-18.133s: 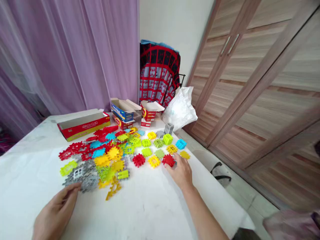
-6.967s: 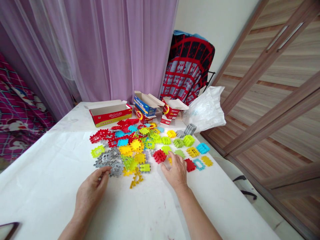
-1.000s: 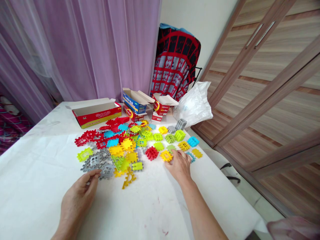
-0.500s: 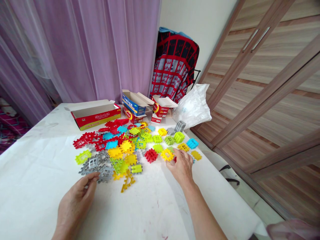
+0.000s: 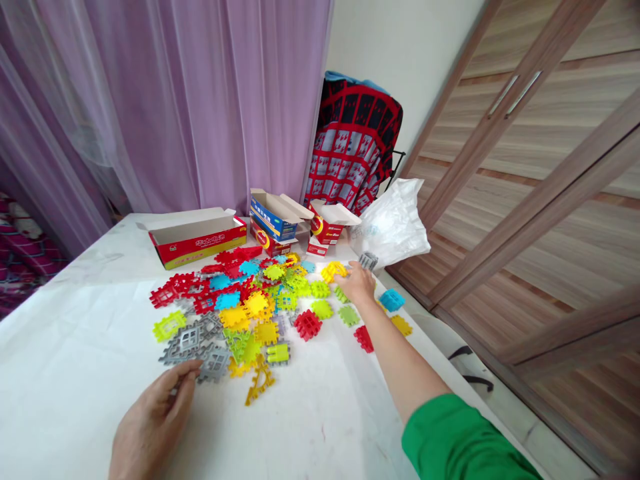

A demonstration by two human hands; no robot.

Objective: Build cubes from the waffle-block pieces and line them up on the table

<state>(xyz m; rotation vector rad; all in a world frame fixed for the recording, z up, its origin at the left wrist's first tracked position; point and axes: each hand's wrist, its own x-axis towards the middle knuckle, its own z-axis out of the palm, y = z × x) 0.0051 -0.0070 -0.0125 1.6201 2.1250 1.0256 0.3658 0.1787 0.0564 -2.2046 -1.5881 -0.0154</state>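
Observation:
My right hand reaches to the far right part of the table, its fingers closed on a yellow interlocking toy block. Part of that block is hidden, and another yellow piece may lie right behind it. My left hand rests near the front left, thumb and index finger pinched together beside a grey window-shaped piece. Whether the pinch holds anything is hidden. Between the hands lies a heap of flat toothed pieces, with a red block at its right side and a dark yellow triangular piece in front.
An opened red box, a blue box and a smaller red box line the back. Beside them stands a white plastic bag. A blue block and a yellow piece lie near the table's right edge.
My right hand has moved away from me, carrying the yellow block to the far side. A red piece and a light green piece it covered now show. My left hand stays put.

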